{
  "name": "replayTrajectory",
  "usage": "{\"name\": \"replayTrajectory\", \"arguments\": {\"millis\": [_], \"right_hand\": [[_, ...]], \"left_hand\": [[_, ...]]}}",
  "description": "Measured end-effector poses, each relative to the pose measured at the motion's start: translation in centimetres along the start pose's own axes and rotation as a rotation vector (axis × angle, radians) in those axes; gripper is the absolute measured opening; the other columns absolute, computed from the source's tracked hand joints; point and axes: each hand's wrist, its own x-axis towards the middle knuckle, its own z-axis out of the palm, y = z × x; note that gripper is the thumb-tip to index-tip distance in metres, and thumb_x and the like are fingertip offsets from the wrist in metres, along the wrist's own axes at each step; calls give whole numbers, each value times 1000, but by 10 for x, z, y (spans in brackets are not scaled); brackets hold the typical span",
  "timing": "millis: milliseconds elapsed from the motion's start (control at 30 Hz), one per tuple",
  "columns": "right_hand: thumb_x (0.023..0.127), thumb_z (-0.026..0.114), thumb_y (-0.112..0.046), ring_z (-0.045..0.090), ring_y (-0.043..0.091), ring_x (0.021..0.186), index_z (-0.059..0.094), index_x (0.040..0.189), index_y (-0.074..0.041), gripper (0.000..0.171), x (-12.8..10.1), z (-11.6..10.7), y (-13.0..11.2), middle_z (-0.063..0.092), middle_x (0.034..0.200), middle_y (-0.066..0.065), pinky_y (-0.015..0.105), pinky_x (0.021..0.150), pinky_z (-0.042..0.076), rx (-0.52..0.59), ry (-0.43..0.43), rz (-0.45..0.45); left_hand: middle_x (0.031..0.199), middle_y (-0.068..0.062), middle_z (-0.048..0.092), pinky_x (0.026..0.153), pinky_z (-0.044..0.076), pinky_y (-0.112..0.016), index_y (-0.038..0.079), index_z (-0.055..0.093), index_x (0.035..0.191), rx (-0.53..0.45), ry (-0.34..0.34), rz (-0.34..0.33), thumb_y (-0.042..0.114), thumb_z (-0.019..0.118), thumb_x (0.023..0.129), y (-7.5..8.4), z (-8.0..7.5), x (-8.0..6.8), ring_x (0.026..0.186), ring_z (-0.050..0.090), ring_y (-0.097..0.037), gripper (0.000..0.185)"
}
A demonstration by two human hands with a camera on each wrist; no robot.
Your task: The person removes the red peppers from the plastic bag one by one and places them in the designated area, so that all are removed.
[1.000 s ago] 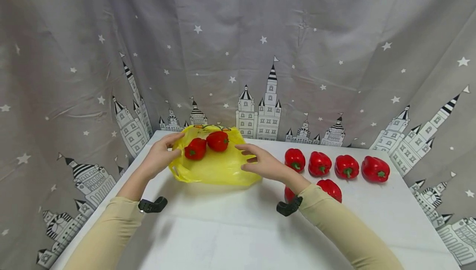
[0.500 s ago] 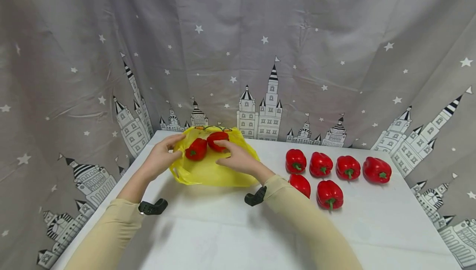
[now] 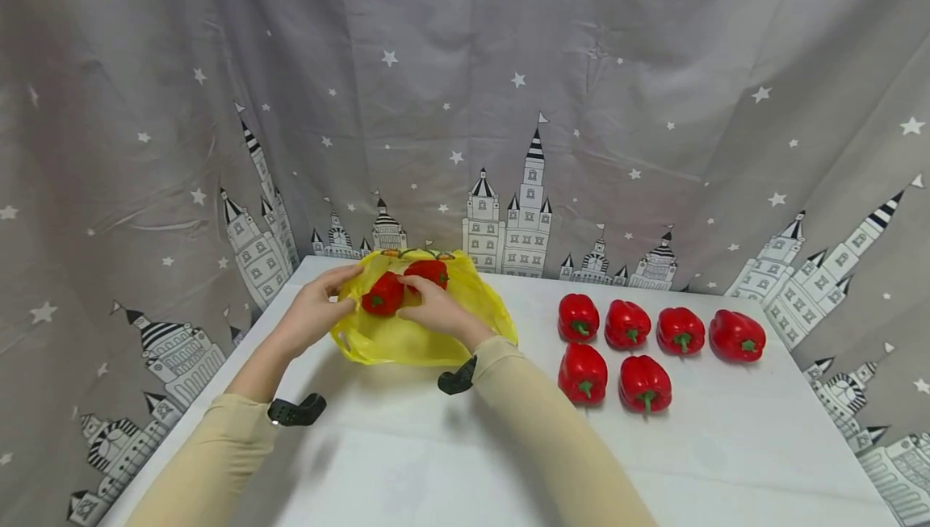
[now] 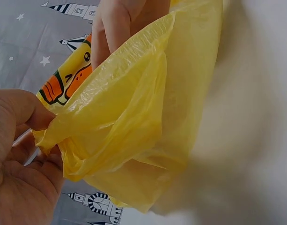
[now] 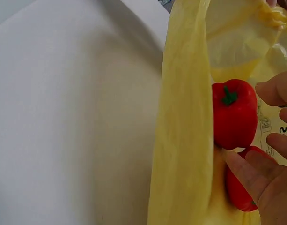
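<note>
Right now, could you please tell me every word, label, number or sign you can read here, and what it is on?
Bag: dark print by the right-hand fingers, cut off and too blurred to read.
Bag, left wrist view: an orange and black cartoon picture, no words.
Curtain: stars and castles only, no text.

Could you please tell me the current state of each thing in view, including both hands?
Yellow plastic bag: mouth held open, lying on the table.
Two red bell peppers in the bag: side by side at the mouth.
Six red bell peppers on the white table: loose, untouched, in two rows.
Left hand: pinches the bag's edge.
Right hand: fingers reach into the bag at the peppers; grip unclear.
</note>
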Motion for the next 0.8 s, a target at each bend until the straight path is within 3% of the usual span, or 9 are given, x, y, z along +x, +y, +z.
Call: {"name": "replayTrajectory", "arguments": {"millis": [300, 433, 600, 800], "right_hand": [[97, 66, -20, 42, 24, 143, 43, 156, -12, 63, 19, 11, 1, 46, 156, 5, 38, 118, 32, -11, -8, -15], [98, 64, -18, 40, 20, 144, 40, 158, -13, 65, 28, 18, -2, 42, 159, 3, 34, 118, 31, -119, -47, -33], [96, 62, -12, 29, 17, 151, 31, 163, -17, 74, 37, 23, -6, 28, 167, -1, 31, 121, 24, -265, -86, -56], [92, 61, -6, 19, 17, 154, 29, 163, -23, 80, 43, 26, -12, 22, 169, -5, 33, 124, 15, -482, -148, -91]], "left_hand": [[162, -12, 35, 99, 52, -50, 11, 43, 157, 12, -22, -8, 11, 56, 99, -5, 2, -5, 134, 44, -42, 59], [161, -12, 35, 96, 54, -46, 11, 43, 157, 7, -18, -10, 9, 56, 98, -7, 1, -8, 130, 46, -40, 60], [161, -11, 36, 92, 54, -39, 10, 45, 156, 6, -12, 3, 10, 57, 98, -7, 1, -9, 127, 47, -39, 59], [160, -11, 37, 91, 54, -39, 9, 46, 155, 14, -2, 19, 9, 58, 97, -7, 2, -8, 126, 49, -37, 59]]}}
